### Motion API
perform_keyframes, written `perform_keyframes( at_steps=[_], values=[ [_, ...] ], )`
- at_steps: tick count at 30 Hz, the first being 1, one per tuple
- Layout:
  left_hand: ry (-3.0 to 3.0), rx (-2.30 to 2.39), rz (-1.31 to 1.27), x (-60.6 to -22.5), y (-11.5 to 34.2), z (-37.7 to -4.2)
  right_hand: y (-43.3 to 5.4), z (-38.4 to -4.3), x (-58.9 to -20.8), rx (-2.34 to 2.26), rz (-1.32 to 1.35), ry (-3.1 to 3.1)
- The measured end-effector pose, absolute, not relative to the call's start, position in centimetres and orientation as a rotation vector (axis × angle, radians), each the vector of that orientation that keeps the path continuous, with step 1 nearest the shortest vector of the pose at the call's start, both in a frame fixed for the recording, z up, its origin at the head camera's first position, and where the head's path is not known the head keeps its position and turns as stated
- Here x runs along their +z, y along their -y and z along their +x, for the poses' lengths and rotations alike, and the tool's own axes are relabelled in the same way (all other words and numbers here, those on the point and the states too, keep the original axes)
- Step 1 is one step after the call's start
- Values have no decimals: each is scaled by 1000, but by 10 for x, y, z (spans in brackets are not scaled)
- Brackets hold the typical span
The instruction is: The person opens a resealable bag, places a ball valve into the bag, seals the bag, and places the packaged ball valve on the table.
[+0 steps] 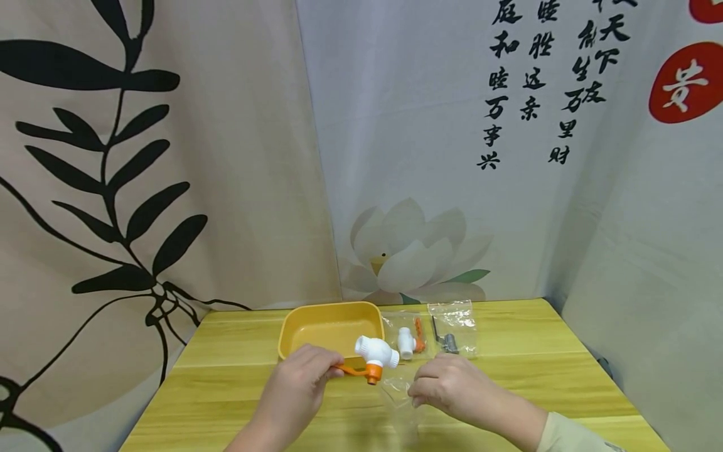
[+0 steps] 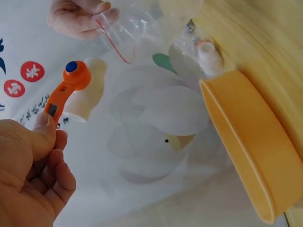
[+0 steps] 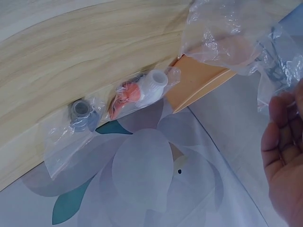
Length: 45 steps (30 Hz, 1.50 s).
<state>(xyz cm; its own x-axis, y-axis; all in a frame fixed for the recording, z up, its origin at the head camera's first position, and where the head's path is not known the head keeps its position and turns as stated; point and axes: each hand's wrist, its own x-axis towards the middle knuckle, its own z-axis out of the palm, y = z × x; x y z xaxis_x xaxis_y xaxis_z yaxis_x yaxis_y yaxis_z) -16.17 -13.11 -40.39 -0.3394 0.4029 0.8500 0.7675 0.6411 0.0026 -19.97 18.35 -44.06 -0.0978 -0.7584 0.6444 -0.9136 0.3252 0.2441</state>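
My left hand (image 1: 296, 389) pinches the orange lever handle (image 2: 57, 98) of a white plastic ball valve (image 1: 377, 351) between thumb and fingers. The valve is held up above the table, in front of the yellow tray, its white body pointing away from the hand. A blue dot (image 2: 71, 66) marks the centre of the lever's hub. To the right, my right hand (image 1: 454, 386) pinches the edge of a clear plastic bag (image 1: 400, 402), which hangs down below the valve. In the left wrist view a red strip (image 2: 115, 43) runs along the bag's mouth.
A yellow tray (image 1: 333, 307) stands at the back of the wooden table (image 1: 508, 333). Beside it lie a bagged white valve (image 1: 405, 343) with an orange handle and a bag of grey fittings (image 1: 450, 343). A printed curtain (image 1: 254, 157) hangs behind the table.
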Motion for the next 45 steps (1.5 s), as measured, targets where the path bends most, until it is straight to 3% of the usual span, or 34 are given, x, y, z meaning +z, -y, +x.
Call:
perform_keyframes(
  at_steps=[26, 45],
  values=[
    [2490, -309, -1038, -372, 97, -157, -161, -192, -440, 151, 1529, 1881],
    [2388, 116, -1153, -376, 77, -159, -158, -193, -443, 145, 1522, 1847]
  ],
)
